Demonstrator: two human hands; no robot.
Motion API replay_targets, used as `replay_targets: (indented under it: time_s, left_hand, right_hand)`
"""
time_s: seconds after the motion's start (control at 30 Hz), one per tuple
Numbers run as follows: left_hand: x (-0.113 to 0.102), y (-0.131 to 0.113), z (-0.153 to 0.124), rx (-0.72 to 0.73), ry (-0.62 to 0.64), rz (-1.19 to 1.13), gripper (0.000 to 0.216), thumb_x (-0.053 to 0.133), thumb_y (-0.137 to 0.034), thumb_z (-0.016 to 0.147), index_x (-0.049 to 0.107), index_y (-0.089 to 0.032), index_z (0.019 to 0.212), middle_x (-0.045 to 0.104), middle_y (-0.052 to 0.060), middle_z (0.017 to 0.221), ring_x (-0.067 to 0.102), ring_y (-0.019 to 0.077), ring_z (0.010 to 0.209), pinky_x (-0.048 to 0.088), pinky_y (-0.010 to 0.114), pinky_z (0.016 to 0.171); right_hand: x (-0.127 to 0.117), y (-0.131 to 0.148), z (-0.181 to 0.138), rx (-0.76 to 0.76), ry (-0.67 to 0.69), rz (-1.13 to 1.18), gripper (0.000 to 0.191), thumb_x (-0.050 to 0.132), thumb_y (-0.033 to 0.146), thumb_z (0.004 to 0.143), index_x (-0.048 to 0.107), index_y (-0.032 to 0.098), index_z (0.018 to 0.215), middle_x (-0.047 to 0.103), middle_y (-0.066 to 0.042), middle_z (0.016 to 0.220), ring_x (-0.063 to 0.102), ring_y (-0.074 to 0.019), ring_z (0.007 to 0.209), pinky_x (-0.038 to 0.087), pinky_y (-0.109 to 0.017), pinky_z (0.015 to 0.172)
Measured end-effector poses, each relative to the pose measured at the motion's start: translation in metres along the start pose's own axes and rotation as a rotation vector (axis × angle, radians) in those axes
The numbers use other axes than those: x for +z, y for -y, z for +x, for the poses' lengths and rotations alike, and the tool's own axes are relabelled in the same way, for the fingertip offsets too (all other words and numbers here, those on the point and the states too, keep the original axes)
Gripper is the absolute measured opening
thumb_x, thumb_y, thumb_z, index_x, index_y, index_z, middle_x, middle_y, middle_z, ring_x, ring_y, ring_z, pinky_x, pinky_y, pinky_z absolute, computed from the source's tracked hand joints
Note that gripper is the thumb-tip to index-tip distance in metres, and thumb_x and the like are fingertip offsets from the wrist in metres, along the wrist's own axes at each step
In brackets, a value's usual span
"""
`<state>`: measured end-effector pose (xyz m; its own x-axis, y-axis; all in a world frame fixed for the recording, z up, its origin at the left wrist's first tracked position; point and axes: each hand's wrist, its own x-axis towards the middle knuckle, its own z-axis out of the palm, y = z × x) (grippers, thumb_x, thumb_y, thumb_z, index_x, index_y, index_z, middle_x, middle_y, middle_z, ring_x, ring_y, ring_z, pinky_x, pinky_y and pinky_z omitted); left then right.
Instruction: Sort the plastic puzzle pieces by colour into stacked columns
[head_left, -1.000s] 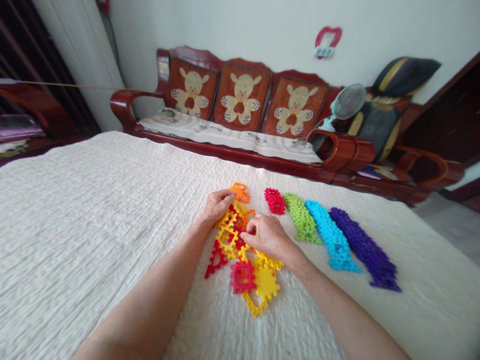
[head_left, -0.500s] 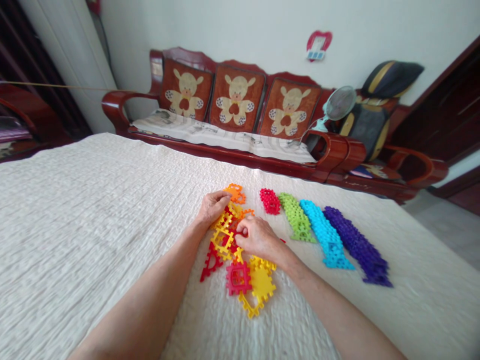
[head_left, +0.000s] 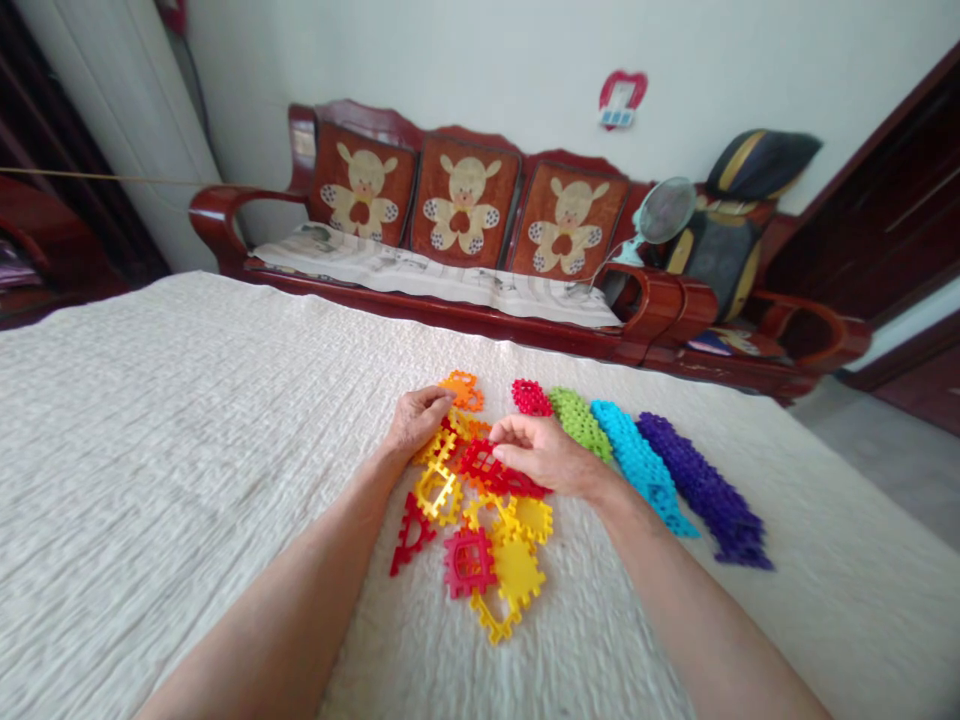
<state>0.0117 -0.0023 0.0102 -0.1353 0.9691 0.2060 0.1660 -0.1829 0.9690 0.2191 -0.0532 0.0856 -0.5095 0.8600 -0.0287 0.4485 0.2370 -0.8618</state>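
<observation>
Tiles point(head_left: 519, 568) lower centre of frame; left hand point(head_left: 420, 418) at their upper left, hold unclear; right hand point(head_left: 543, 455) upper right, fingertips parted.

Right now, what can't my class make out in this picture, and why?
Head view:
Whether the left hand grips the orange piece: its own fingers hide this.
Near end of the green row: behind the right hand.
Markings on the pink-framed wall panel: too small.
Rest of the left arm: cut off by bottom edge.
</observation>
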Motion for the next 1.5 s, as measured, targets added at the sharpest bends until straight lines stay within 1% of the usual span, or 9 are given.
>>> replay_targets:
  time_s: [0.13, 0.27, 0.4, 0.67, 0.9, 1.03, 1.2, 1.4, 1.5]
  left_hand:
    - [0.001, 0.004, 0.001, -0.024, 0.005, -0.033, 0.03, 0.061, -0.039, 0.07, 0.074, -0.015, 0.081, 0.071, 0.002, 0.07, 0.059, 0.0142, 0.062, 0.045, 0.024, 0.062]
    - [0.0, 0.004, 0.001, -0.033, 0.002, -0.04, 0.031, 0.061, -0.041, 0.068, 0.074, -0.016, 0.081, 0.07, 0.001, 0.069, 0.059, 0.0143, 0.062, 0.044, 0.024, 0.06]
    - [-0.001, -0.001, 0.0, -0.028, -0.003, -0.036, 0.03, 0.062, -0.04, 0.066, 0.074, -0.016, 0.078, 0.07, 0.002, 0.068, 0.06, 0.0152, 0.064, 0.045, 0.024, 0.062]
    - [-0.001, -0.003, -0.001, -0.013, -0.007, -0.027, 0.03, 0.062, -0.04, 0.066, 0.074, -0.015, 0.077, 0.069, 0.002, 0.066, 0.06, 0.0158, 0.064, 0.046, 0.025, 0.063]
    - [-0.001, 0.001, 0.0, -0.006, -0.001, -0.014, 0.03, 0.062, -0.04, 0.067, 0.075, -0.016, 0.079, 0.069, 0.002, 0.067, 0.06, 0.0156, 0.063, 0.045, 0.025, 0.062]
    - [-0.001, 0.0, 0.0, -0.021, -0.003, -0.01, 0.03, 0.06, -0.039, 0.069, 0.075, -0.015, 0.081, 0.068, 0.001, 0.065, 0.057, 0.0137, 0.06, 0.044, 0.023, 0.059]
    - [-0.001, 0.003, 0.001, -0.004, 0.01, 0.011, 0.03, 0.058, -0.039, 0.072, 0.075, -0.015, 0.081, 0.062, -0.001, 0.059, 0.052, 0.0109, 0.054, 0.041, 0.022, 0.055]
    - [-0.001, -0.001, 0.0, 0.021, 0.011, -0.05, 0.029, 0.056, -0.037, 0.073, 0.074, -0.015, 0.081, 0.057, -0.003, 0.054, 0.046, 0.0091, 0.049, 0.038, 0.022, 0.052]
    - [-0.001, -0.006, -0.002, 0.002, 0.004, -0.089, 0.028, 0.057, -0.037, 0.071, 0.073, -0.015, 0.079, 0.055, -0.003, 0.053, 0.044, 0.0087, 0.048, 0.037, 0.022, 0.052]
  right_hand:
    - [-0.044, -0.019, 0.002, -0.071, -0.291, -0.032, 0.019, 0.054, 0.025, 0.075, 0.062, 0.019, 0.09, 0.066, -0.001, 0.085, 0.059, -0.0129, 0.074, 0.047, -0.026, 0.071]
    - [-0.071, -0.052, 0.007, -0.023, -0.481, -0.304, 0.02, 0.051, 0.018, 0.074, 0.065, 0.019, 0.089, 0.067, -0.001, 0.08, 0.061, -0.0151, 0.072, 0.047, -0.028, 0.069]
    - [-0.069, -0.067, 0.01, -0.058, -0.471, -0.48, 0.021, 0.051, 0.012, 0.074, 0.066, 0.02, 0.087, 0.068, -0.003, 0.086, 0.062, -0.0155, 0.076, 0.048, -0.029, 0.074]
    - [-0.057, -0.067, 0.013, -0.084, -0.437, -0.695, 0.024, 0.051, 0.006, 0.075, 0.066, 0.019, 0.088, 0.068, -0.006, 0.094, 0.062, -0.0178, 0.09, 0.047, -0.031, 0.084]
    - [-0.056, -0.065, 0.012, -0.091, -0.47, -0.749, 0.027, 0.051, 0.008, 0.077, 0.065, 0.018, 0.099, 0.064, -0.008, 0.101, 0.062, -0.0186, 0.093, 0.047, -0.032, 0.087]
    - [-0.056, -0.064, 0.011, -0.129, -0.465, -0.754, 0.025, 0.051, 0.01, 0.078, 0.064, 0.018, 0.097, 0.063, -0.007, 0.099, 0.061, -0.019, 0.093, 0.047, -0.032, 0.086]
    - [-0.037, -0.053, 0.012, -0.278, -0.471, -0.71, 0.022, 0.05, 0.011, 0.079, 0.064, 0.018, 0.094, 0.064, -0.008, 0.099, 0.06, -0.0212, 0.097, 0.047, -0.035, 0.089]
    - [0.022, -0.023, 0.009, -0.502, -0.218, -0.532, 0.023, 0.049, 0.01, 0.083, 0.066, 0.022, 0.093, 0.063, -0.006, 0.109, 0.06, -0.0179, 0.104, 0.048, -0.033, 0.092]
    - [0.04, -0.018, 0.01, -0.487, -0.23, -0.559, 0.022, 0.05, 0.013, 0.084, 0.067, 0.021, 0.095, 0.061, -0.009, 0.117, 0.057, -0.0216, 0.112, 0.047, -0.04, 0.097]
